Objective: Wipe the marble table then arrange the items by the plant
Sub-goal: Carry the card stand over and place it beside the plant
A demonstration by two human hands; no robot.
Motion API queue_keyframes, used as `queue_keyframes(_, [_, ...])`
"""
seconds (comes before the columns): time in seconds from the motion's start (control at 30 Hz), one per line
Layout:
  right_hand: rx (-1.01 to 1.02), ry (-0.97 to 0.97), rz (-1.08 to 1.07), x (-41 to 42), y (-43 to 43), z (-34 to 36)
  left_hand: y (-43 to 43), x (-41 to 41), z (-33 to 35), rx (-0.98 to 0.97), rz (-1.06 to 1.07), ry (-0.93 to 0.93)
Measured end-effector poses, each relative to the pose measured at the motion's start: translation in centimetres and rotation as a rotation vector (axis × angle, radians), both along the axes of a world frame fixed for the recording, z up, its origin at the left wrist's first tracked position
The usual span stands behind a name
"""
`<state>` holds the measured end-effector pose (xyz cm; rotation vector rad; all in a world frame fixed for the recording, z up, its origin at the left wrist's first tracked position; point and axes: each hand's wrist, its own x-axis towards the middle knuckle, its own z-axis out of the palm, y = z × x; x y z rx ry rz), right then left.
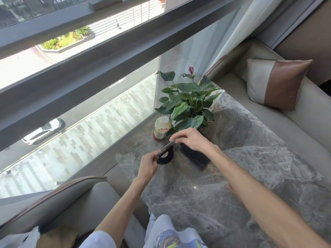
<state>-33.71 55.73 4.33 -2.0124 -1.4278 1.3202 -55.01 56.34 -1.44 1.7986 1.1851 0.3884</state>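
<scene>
Just below the middle of the frame, a thin dark flat slab (165,147), phone-like though too small to identify for sure, is held tilted above the grey veined marble table (232,158). The left hand (147,165) curls its fingers round the slab's lower end, and the right hand (191,140) pinches the upper end with its fingertips. Directly under the slab sits a round black disc with a pale label (165,157). Just right of it, partly beneath the right wrist, lies a dark rectangular item (195,155); whether it is a folded cloth or a case I cannot tell. Above these stand a pale drink bottle with a red base (162,128) and the leafy green potted plant with a purple bloom (188,104), close together at the table's far corner.

This looks like the arranging step, with the items already gathered near the plant. The next move probably calls for lowering the slab gently beside the disc, without knocking the bottle, and letting go with both hands.

A beige-and-brown cushion (275,83) rests on the sofa at the upper right.
</scene>
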Motion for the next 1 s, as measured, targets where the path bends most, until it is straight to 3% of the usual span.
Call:
queue_keyframes(0.2, [0.018,0.15,-0.018,-0.1,-1.1,-0.8,-0.1,0.1,0.1,0.004,0.014,0.004])
queue_keyframes(0.3, [0.17,0.314,-0.298,-0.8,-3.6,-2.0,-0.1,0.1,-0.4,0.006,0.014,0.025])
queue_keyframes(0.37, [0.248,0.236,-0.543,-2.2,-6.1,-4.0,-0.2,0.1,-0.7,0.0,0.013,0.029])
queue_keyframes(0.43, [0.197,0.065,-0.648,-3.8,-8.4,-7.0,-0.3,0.2,-1.1,0.012,-0.005,0.03])
queue_keyframes(0.5, [0.024,-0.056,-0.615,-5.3,-9.6,-9.9,-0.2,0.2,-1.6,0.037,-0.019,0.043])
queue_keyframes(0.6, [-0.142,-0.033,-0.515,-7.3,-9.4,-12.6,0.0,0.0,-2.5,0.038,-0.038,0.045])
queue_keyframes(0.67, [-0.18,-0.002,-0.482,-8.7,-8.6,-13.6,-0.1,-0.2,-2.8,0.041,-0.048,0.054])
queue_keyframes(1.0, [-0.305,-0.233,-0.371,-10.2,-8.3,-15.9,-0.5,-0.4,-2.8,0.014,-0.005,0.05])
